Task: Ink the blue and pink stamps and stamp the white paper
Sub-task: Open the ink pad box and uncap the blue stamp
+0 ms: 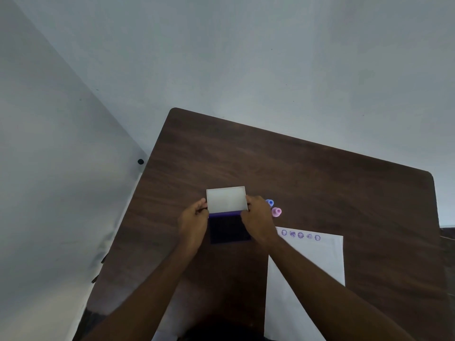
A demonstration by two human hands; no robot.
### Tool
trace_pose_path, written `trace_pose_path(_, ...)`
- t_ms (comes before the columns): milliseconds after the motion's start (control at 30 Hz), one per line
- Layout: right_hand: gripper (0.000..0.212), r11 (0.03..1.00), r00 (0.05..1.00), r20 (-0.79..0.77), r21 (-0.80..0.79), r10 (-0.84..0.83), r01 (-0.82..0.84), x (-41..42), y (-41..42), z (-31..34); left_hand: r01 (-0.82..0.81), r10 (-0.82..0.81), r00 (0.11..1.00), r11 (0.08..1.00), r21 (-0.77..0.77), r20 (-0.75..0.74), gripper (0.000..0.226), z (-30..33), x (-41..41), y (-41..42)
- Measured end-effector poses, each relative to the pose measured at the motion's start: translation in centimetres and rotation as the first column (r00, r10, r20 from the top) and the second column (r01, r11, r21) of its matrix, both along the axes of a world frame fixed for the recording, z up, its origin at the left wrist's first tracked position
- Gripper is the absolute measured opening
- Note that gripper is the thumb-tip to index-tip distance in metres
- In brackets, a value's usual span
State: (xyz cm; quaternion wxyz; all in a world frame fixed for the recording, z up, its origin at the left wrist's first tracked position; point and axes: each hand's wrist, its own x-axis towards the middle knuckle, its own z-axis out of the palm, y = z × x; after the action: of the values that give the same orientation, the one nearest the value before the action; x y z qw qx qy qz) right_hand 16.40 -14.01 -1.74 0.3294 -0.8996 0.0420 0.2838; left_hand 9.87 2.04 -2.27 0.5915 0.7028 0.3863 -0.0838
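- Left hand (193, 223) pinches the ink pad's (230, 228) left edge; I see its white lid (226, 200) raised at 12 o'clock.
- Right hand (258, 217) grips the lid's right side.
- Blue stamp (270, 202) and pink stamp (277, 212) stand untouched at 3 o'clock of the pad.
- White paper (307, 274) at 5 o'clock already carries a row of prints (300, 235); I judge more inking and stamping is left, or the pad is being shut.
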Motion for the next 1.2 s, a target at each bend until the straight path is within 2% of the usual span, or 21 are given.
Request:
trace_pose_path(333, 0.035, 0.960, 0.987, -0.013, -0.234, 0.157, -0.156, 0.7, 0.6, 0.4, 0.047, -0.043, 0.998, 0.991, 0.128, -0.035, 0.041, 0.2, 0.2, -0.5)
trace_pose_path(500, 0.028, 0.926, 0.905, 0.288, -0.306, 0.313, -0.223, 0.0, -1.1, 1.2, 0.106, -0.113, 0.994, 0.947, 0.303, 0.008, 0.039, 0.8, 0.2, -0.8)
trace_pose_path(567, 0.035, 0.932, 0.877, 0.375, -0.311, 0.301, -0.187, 0.3, -2.1, 1.9, 0.141, -0.156, 0.988, 0.934, 0.328, 0.019, 0.038, 1.0, 0.1, -0.9)
trace_pose_path(633, 0.026, 0.928, 0.857, 0.427, -0.345, 0.290, -0.142, 0.9, -3.2, 2.2, 0.168, -0.186, 0.982, 0.922, 0.348, 0.018, 0.036, 1.0, 0.0, -1.2)
trace_pose_path(700, 0.017, 0.911, 0.858, 0.413, -0.388, 0.305, -0.137, 1.7, -4.3, 2.0, 0.182, -0.203, 0.979, 0.910, 0.372, 0.018, 0.035, 1.0, 0.0, -1.4)
trace_pose_path(833, 0.025, 0.889, 0.913, 0.261, -0.420, 0.313, -0.185, 2.5, -5.2, 1.2, 0.199, -0.216, 0.976, 0.894, 0.401, -0.004, 0.034, 0.9, -0.2, -1.8)
trace_pose_path(1067, 0.018, 0.871, 0.875, 0.310, -0.442, 0.372, -0.214, 2.0, -5.4, 0.5, 0.190, -0.191, 0.981, 0.895, 0.404, -0.038, 0.032, 0.6, -0.5, -1.4)
trace_pose_path(1200, 0.020, 0.835, 0.843, 0.280, -0.461, 0.460, -0.302, 2.2, -5.8, 0.5, 0.215, -0.243, 0.970, 0.898, 0.383, 0.024, 0.030, 0.9, -0.5, -2.0)
